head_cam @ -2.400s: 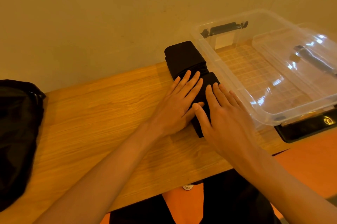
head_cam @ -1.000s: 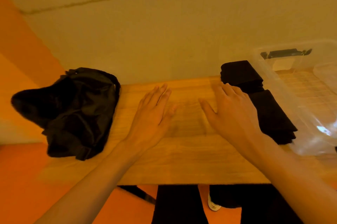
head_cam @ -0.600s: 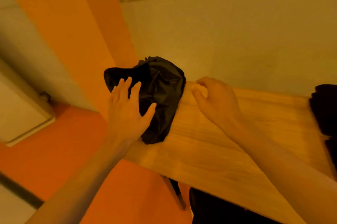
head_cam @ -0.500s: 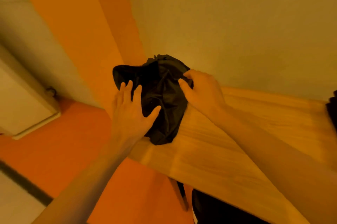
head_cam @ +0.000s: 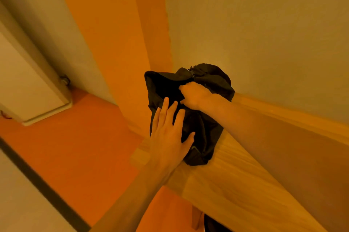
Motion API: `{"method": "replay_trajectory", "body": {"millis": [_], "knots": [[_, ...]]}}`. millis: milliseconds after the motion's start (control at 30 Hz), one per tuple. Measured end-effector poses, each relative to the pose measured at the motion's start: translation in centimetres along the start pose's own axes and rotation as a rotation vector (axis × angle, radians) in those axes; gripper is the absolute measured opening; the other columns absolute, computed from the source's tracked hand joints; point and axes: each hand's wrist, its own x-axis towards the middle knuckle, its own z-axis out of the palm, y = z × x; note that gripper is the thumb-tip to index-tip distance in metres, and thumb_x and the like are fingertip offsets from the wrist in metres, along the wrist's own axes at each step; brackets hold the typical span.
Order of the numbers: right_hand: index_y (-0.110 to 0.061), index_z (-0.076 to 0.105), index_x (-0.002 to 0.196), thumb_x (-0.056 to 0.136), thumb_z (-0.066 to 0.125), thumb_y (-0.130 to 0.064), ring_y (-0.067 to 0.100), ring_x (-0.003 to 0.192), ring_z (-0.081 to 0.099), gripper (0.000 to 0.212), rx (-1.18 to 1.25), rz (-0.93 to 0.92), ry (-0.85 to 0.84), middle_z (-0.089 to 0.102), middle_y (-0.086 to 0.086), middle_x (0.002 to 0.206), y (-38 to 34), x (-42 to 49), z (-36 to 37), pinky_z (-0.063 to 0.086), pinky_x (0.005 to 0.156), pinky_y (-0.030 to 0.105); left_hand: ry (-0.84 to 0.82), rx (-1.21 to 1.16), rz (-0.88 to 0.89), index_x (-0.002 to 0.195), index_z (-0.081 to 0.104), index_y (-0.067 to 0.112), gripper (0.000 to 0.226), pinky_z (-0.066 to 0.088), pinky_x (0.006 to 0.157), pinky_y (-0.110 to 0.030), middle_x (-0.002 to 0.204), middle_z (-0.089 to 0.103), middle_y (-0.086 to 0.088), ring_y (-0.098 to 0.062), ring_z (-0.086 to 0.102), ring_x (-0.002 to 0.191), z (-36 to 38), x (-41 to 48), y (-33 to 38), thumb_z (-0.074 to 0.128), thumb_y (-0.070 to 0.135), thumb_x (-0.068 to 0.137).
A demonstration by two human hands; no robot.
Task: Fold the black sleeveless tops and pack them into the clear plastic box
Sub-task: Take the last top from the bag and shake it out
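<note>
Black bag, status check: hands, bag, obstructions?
Left hand flat on black bag. Right hand grips its upper fabric. Bag on wooden table end. Nothing blocking; clear box out of view.

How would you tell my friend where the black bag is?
Look at the wooden table against the pale wall. At its left end, beside the orange wall stripe, sits a crumpled black bag. It is the only dark thing there: the left hand lies flat on it, the right hand grips its top.
</note>
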Motion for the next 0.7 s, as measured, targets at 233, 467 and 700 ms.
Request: {"method": "replay_trajectory", "body": {"millis": [233, 467, 700], "knots": [[-0.007, 0.060, 0.118, 0.095, 0.059, -0.001, 0.033, 0.103, 0.061, 0.024, -0.055, 0.061, 0.080, 0.058, 0.015, 0.117, -0.4, 0.1, 1.3, 0.042, 0.072, 0.033, -0.016, -0.002, -0.002, 0.143, 0.051, 0.012, 0.061, 0.012, 0.127, -0.047, 0.161, 0.036, -0.009, -0.025, 0.006, 0.157, 0.9, 0.2, -0.2, 0.055, 0.050, 0.096], [-0.015, 0.076, 0.108, 0.094, 0.064, -0.006, 0.028, 0.093, 0.068, 0.021, 0.255, 0.019, 0.346, 0.073, 0.009, 0.104, 0.4, -0.6, 1.4, 0.059, 0.080, 0.041, -0.012, -0.050, -0.033, 0.145, 0.049, 0.013, 0.062, 0.014, 0.126, -0.046, 0.162, 0.034, -0.007, -0.023, 0.004, 0.157, 1.2, 0.1, -0.1, 0.058, 0.050, 0.095], [-0.018, 0.080, 0.094, 0.089, 0.075, -0.014, 0.004, 0.079, 0.069, 0.008, 1.031, 0.053, 0.602, 0.076, -0.003, 0.086, 3.0, -5.3, -4.7, 0.053, 0.079, 0.017, 0.044, -0.282, -0.039, 0.152, 0.042, 0.014, 0.068, 0.018, 0.125, -0.050, 0.166, 0.023, -0.002, -0.017, 0.005, 0.157, -0.4, 0.5, 0.0, 0.047, 0.057, 0.099]]}}
